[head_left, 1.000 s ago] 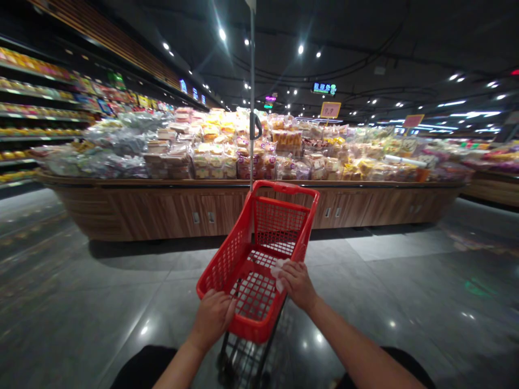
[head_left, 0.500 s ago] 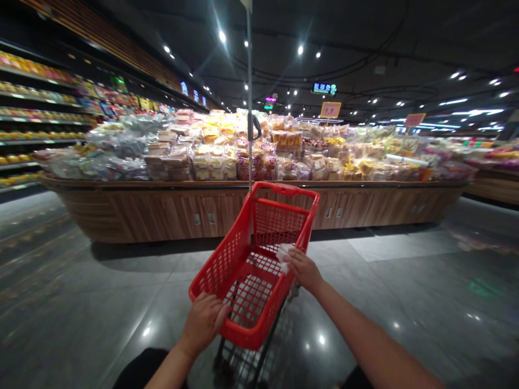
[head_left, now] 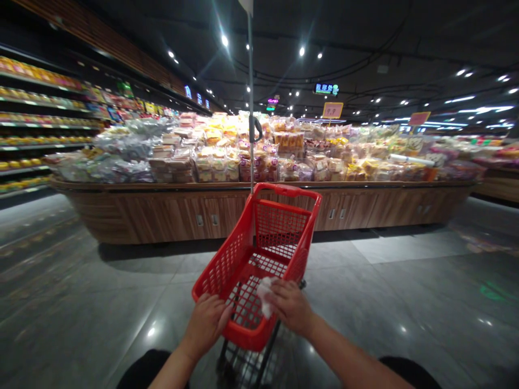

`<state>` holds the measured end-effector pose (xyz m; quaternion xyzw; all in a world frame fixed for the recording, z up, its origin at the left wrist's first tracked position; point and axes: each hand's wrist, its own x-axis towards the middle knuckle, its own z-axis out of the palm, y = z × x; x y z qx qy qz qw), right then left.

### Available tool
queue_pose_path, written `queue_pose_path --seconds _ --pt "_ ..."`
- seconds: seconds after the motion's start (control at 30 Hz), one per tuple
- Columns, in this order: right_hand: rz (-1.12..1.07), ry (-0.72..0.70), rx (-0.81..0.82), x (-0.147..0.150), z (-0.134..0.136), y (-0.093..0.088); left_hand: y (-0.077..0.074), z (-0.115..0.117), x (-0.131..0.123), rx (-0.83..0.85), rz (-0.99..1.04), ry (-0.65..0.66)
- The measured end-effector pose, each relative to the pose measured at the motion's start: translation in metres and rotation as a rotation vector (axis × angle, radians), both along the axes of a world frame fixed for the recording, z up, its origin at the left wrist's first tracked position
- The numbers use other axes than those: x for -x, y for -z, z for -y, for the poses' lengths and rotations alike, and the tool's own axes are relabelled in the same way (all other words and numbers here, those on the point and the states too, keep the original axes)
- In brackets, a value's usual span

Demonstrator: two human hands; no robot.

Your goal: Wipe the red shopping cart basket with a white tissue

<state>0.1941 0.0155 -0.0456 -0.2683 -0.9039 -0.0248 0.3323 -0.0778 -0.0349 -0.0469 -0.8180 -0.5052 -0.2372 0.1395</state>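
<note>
A red plastic shopping cart (head_left: 251, 341) stands right in front of me, its slotted basket tapering toward me. My left hand (head_left: 208, 322) grips the rim at the near left corner, fingers curled over the edge. In my right hand (head_left: 291, 305) is a crumpled white cloth or tissue (head_left: 266, 296), pinched between thumb and fingers. That hand rests at the near right side rim, with the white cloth hanging against the inside of the basket. The basket's floor is visible through the gaps. A thin upright pole (head_left: 250, 97) rises from the cart's far left corner.
Beyond the cart is a long wood-panelled display counter (head_left: 162, 216) heaped with packaged baked goods (head_left: 219, 162). Stocked shelves (head_left: 36, 129) line the left. A price sign (head_left: 333, 110) stands over the goods. Grey tiled floor (head_left: 357, 302) surrounds the cart.
My right hand has slid along the right rim toward me with the white cloth, from mid-side to the near end. My left hand stays on the near left corner.
</note>
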Motion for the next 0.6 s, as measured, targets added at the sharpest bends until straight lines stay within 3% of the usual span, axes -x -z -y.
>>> queue_pose_path --seconds 0.07,0.13,0.2,0.27,0.4,0.5,0.6 --pt "-0.091 0.188 -0.006 -0.014 -0.031 -0.002 0.0 -0.001 -0.002 -0.007 -0.005 0.006" --pt "-0.142 0.258 -0.004 -0.022 -0.054 -0.002 0.001 -0.002 -0.003 -0.032 -0.002 0.011" --pt "-0.176 0.278 -0.008 -0.021 -0.06 0.0 0.002 -0.005 -0.001 -0.065 0.003 0.014" --pt "-0.189 0.28 -0.019 -0.011 -0.047 0.003 0.002 -0.007 0.004 -0.109 0.009 0.017" --pt "-0.114 0.168 -0.043 0.022 0.007 0.01 -0.004 -0.005 0.006 -0.132 0.022 -0.009" --pt "-0.089 0.104 -0.044 0.04 0.04 0.01 -0.005 0.007 -0.014 -0.064 0.037 -0.043" --pt "-0.07 0.062 -0.056 0.044 0.048 0.005 0.002 0.021 -0.041 -0.044 0.082 -0.026"
